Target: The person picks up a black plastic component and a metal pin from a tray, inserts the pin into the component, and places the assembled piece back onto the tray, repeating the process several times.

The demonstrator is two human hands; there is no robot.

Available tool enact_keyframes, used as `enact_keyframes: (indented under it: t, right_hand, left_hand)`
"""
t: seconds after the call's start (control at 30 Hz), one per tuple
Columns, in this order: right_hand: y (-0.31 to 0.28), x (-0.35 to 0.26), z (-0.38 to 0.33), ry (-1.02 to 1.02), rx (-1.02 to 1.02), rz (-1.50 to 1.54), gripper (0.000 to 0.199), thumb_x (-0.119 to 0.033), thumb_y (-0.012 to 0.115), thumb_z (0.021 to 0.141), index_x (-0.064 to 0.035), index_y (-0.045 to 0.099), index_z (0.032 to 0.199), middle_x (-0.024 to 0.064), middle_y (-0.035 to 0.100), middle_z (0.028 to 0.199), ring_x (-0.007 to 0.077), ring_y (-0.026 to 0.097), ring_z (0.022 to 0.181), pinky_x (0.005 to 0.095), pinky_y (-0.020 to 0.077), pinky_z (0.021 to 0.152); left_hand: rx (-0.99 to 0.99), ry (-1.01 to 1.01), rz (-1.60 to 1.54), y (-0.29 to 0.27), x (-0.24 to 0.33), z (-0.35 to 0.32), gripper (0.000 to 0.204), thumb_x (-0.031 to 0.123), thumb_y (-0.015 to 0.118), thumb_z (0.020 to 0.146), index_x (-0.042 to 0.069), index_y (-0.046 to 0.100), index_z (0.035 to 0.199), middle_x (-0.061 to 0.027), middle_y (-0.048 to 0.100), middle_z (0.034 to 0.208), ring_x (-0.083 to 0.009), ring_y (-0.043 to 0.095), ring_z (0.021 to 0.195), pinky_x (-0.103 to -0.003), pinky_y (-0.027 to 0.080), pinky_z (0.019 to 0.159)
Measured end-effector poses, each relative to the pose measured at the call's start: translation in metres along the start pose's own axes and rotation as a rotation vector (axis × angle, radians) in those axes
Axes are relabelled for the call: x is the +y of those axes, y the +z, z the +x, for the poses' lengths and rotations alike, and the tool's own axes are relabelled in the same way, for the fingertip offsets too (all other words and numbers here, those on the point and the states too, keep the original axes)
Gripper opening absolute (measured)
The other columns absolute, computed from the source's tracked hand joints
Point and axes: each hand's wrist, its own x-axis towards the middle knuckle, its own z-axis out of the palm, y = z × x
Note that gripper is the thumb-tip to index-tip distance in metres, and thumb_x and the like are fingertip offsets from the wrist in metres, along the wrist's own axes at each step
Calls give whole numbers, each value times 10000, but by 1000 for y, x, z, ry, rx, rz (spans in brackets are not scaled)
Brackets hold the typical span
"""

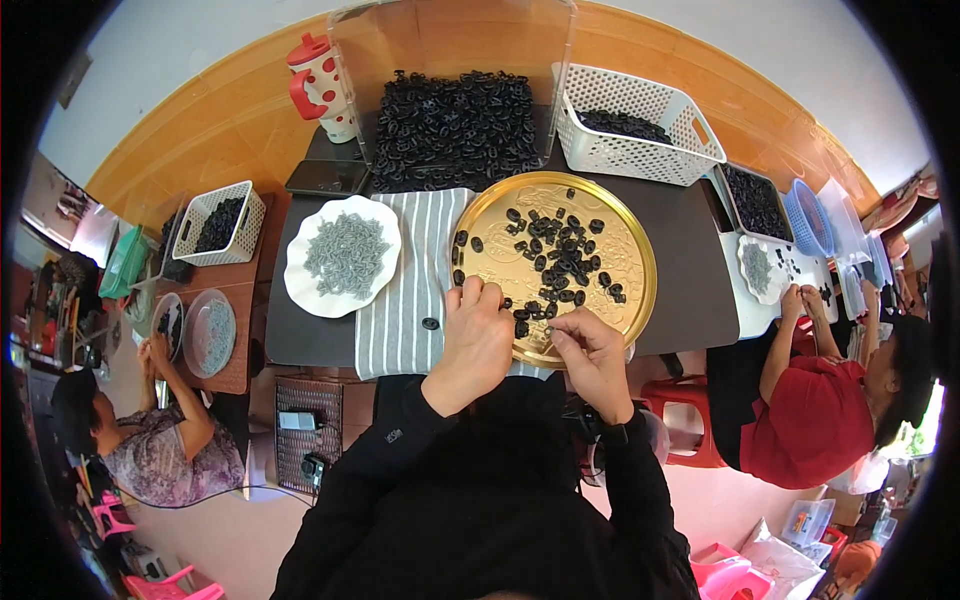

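Note:
My left hand (472,338) is closed, its fingers curled at the near left rim of a round gold tray (487,290). Whatever its fingers hold is hidden. Over the near part of the tray, my right hand (593,360) pinches thumb and forefinger together, on something too small to make out. Small black oval plastic pieces (568,262) lie scattered on the tray, mostly in its middle and right. One more black piece (430,323) rests on a grey-and-white striped cloth (400,345), left of my left hand.
Small grey pieces (347,255) fill a white scalloped plate (300,283) at left. Behind stand a clear bin of black pieces (455,125), a white basket (630,150), a dark phone (326,177) and a red-lidded tumbler (325,95). People work at tables on both sides.

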Motion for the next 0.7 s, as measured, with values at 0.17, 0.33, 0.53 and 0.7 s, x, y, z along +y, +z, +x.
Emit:
enact_keyframes:
  t: [0.17,0.33,0.53,0.7]
  right_hand:
    - [2,5,-2,13,54,71,139,53,581,862,22,636,985,30,568,797,79,533,700,211,420,624]
    - [5,11,-6,63,78,117,152,50,576,873,28,631,1013,19,575,810,65,535,722,199,426,649]
    - [21,1,-7,67,155,293,126,45,572,885,36,625,999,20,573,831,58,523,728,194,422,658]
    - [38,-9,-3,-131,145,171,127,59,579,865,35,617,984,54,564,877,96,536,755,212,424,654]
  left_hand:
    - [6,145,134,5,2,4,122,11,588,644,-47,635,741,-137,516,869,-305,460,938,-410,345,813]
    - [40,25,-40,6,-6,0,143,-30,598,681,-12,595,823,-124,521,956,-313,463,978,-409,353,844]
    - [87,-82,-501,-18,-7,-7,78,-48,596,786,-6,582,851,-116,579,985,-305,500,986,-368,414,860]
    - [19,-141,-800,-20,-7,-14,32,-8,598,829,5,582,853,-114,606,932,-290,526,923,-356,422,846]
